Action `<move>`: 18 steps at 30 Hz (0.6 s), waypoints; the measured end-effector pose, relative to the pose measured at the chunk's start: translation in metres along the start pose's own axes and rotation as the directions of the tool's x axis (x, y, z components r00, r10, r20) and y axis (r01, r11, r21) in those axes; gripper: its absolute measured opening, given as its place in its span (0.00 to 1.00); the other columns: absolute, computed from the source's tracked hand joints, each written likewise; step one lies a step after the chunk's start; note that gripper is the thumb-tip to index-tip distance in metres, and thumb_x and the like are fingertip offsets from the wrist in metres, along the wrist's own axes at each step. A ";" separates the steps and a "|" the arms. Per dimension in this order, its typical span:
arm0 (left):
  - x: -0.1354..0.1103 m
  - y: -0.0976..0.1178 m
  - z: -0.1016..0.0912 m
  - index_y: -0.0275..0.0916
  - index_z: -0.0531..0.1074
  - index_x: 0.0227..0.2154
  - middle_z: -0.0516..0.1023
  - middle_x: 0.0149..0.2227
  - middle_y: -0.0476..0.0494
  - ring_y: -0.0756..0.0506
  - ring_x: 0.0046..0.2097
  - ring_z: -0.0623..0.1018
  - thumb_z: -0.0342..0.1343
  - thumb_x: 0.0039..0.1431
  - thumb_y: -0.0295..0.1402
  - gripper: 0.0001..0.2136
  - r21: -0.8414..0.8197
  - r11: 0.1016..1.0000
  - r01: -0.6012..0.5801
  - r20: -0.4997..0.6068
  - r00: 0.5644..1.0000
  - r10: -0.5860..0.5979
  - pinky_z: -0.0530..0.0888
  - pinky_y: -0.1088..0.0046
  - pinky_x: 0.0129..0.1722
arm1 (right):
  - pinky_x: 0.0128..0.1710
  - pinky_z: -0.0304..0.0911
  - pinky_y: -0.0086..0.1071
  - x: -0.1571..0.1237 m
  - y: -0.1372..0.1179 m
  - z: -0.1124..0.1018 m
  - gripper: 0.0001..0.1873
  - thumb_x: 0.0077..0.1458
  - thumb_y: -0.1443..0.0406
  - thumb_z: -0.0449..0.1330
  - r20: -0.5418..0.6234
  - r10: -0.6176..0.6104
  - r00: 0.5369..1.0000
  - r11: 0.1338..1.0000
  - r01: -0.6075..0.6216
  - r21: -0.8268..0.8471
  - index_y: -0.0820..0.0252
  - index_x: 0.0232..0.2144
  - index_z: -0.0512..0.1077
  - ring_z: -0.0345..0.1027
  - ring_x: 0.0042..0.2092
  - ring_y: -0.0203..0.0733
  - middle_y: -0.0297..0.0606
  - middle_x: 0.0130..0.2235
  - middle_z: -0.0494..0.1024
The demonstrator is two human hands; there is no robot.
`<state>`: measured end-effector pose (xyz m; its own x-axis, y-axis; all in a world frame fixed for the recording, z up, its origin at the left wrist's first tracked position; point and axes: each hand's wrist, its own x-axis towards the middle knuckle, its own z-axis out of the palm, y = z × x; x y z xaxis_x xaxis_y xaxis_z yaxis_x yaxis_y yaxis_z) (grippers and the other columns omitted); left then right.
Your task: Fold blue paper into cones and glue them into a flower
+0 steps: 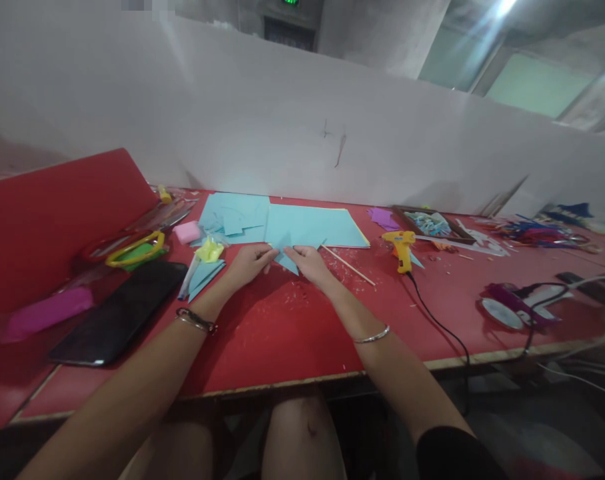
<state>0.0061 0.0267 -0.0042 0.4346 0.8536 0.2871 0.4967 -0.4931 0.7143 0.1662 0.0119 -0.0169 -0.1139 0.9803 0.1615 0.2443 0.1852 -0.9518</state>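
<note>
Between my two hands is a small piece of light blue paper, its pointed end hanging toward me. My left hand pinches its left side with thumb and fingers. On the other side my right hand grips it the same way. Just behind them a light blue paper sheet lies flat. A thin wooden stick rests on the table right of my right hand. Left of my left hand are cut blue paper pieces, a pen and a yellow crumpled item.
A yellow glue gun stands on the red table, its black cord running off the front edge. A dark phone lies at left near yellow-handled scissors. Back right is a tray of scraps. A white wall rises behind.
</note>
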 end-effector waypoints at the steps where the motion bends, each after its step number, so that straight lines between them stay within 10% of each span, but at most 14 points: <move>1: 0.000 0.000 0.000 0.38 0.59 0.11 0.59 0.11 0.54 0.54 0.17 0.59 0.45 0.55 0.40 0.19 -0.005 1.000 0.003 0.000 1.000 -0.003 0.57 0.77 0.21 | 0.20 0.47 0.25 0.000 0.000 0.000 0.20 0.46 0.51 0.53 0.003 0.002 1.000 1.000 -0.002 -0.006 0.61 0.17 0.62 0.51 0.19 0.29 0.26 0.15 0.59; 18: 0.001 -0.002 0.002 0.37 0.60 0.13 0.61 0.10 0.54 0.54 0.16 0.60 0.44 0.53 0.43 0.19 -0.137 0.983 0.122 -0.020 0.992 -0.126 0.56 0.79 0.18 | 0.23 0.52 0.25 0.001 0.000 -0.005 0.25 0.52 0.50 0.48 0.109 -0.114 0.987 0.990 0.122 -0.066 0.63 0.19 0.70 0.57 0.21 0.31 0.32 0.18 0.70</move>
<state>0.0067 0.0280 -0.0072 0.3537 0.9120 0.2075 0.4380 -0.3575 0.8248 0.1708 0.0130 -0.0155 -0.2452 0.9394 0.2398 0.2919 0.3074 -0.9057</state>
